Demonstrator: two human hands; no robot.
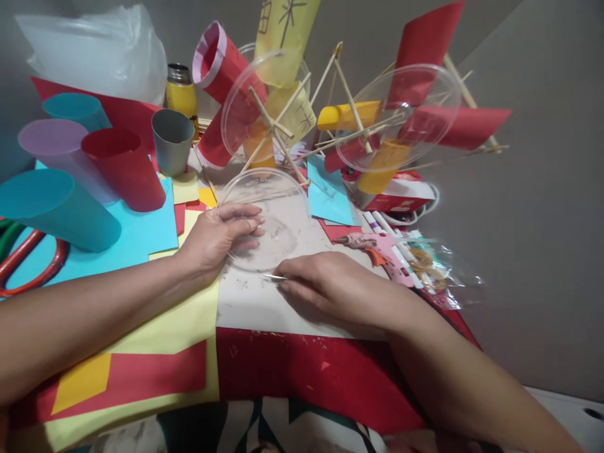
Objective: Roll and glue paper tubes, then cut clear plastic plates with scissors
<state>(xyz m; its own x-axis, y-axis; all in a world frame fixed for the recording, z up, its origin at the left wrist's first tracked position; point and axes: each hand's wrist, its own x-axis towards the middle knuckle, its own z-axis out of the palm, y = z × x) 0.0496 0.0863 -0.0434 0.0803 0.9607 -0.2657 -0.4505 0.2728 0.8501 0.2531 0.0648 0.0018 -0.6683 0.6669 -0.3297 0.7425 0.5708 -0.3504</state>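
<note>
My left hand grips a round clear plastic lid by its left edge, thumb above and fingers partly seen through the plastic. The lid is tilted over a white sheet. Just right of its lower rim, my right hand is closed around a thin silvery tool. Only the narrow metal tip shows, pointing left near the rim; the rest is hidden in my fingers, so I cannot tell its kind.
Rolled paper tubes and red-handled scissors sit left. Behind the lid rise wooden-stick frames with clear discs and paper tubes. A pink glue gun, markers and plastic-bagged tape rolls lie right. Paper scraps dot the red surface.
</note>
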